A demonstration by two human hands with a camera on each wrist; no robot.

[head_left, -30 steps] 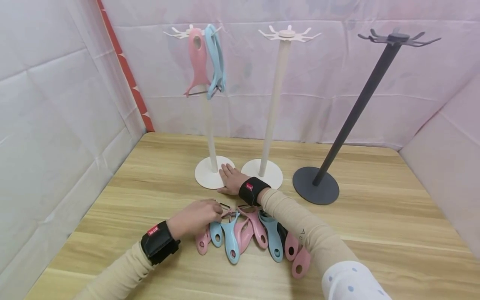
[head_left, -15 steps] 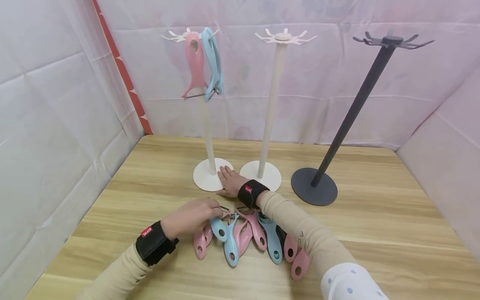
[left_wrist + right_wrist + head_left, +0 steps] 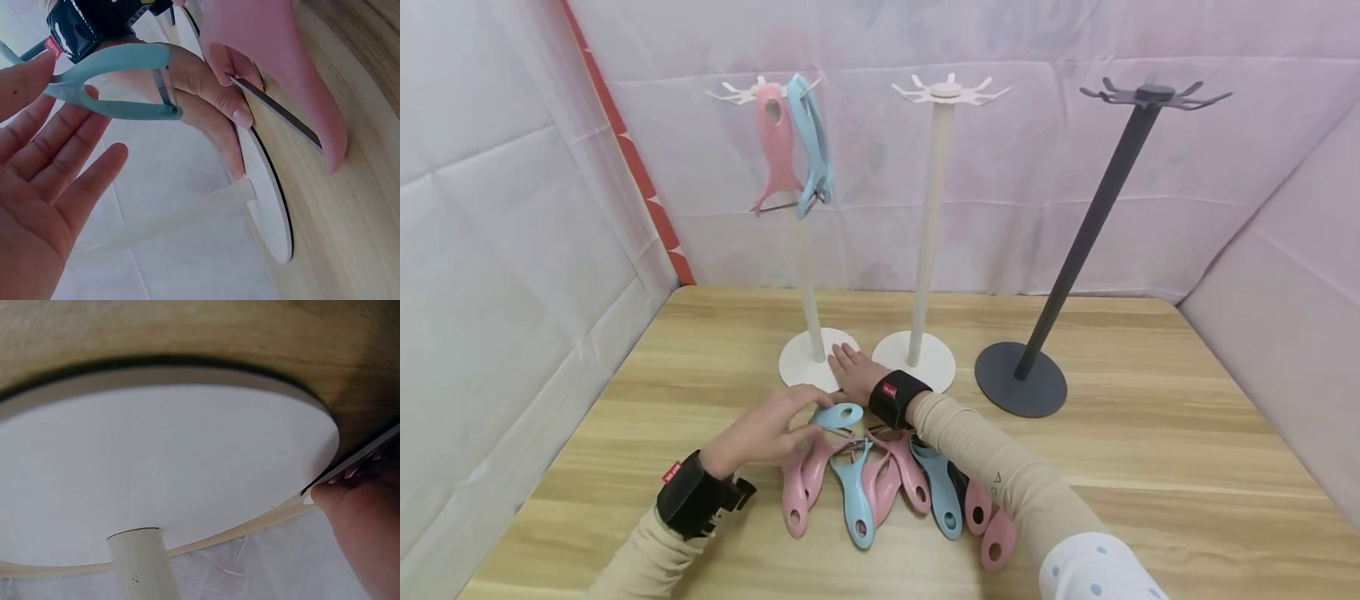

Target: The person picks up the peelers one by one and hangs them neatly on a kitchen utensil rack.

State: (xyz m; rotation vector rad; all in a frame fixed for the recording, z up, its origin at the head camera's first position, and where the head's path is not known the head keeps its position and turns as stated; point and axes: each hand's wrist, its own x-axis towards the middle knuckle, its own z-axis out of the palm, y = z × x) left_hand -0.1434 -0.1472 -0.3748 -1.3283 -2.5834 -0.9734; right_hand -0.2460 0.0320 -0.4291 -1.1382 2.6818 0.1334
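My left hand (image 3: 763, 429) pinches a light-blue peeler (image 3: 837, 416) between thumb and fingers, above the near pile. In the left wrist view this peeler's forked head and metal blade (image 3: 164, 87) point away from the fingertips. My right hand (image 3: 856, 373) rests with extended fingers on the round base (image 3: 799, 360) of the left white stand. A pink peeler (image 3: 777, 142) and light-blue peelers (image 3: 808, 125) hang from that stand's hooks. On the table lie several pink and blue peelers, including a blue one (image 3: 856, 492) and a pink one (image 3: 793, 492); my right forearm partly covers the pile.
A second white stand (image 3: 931, 225) is in the middle, with bare hooks. To its right stands a dark grey stand (image 3: 1090, 225), also with bare hooks. White cloth walls (image 3: 512, 250) surround the wooden table (image 3: 1150, 400) at the left, back and right.
My left hand has lifted the blue peeler off the pile and turned its handle end to the right. The right hand stays on the base. The head view has tilted slightly upward.
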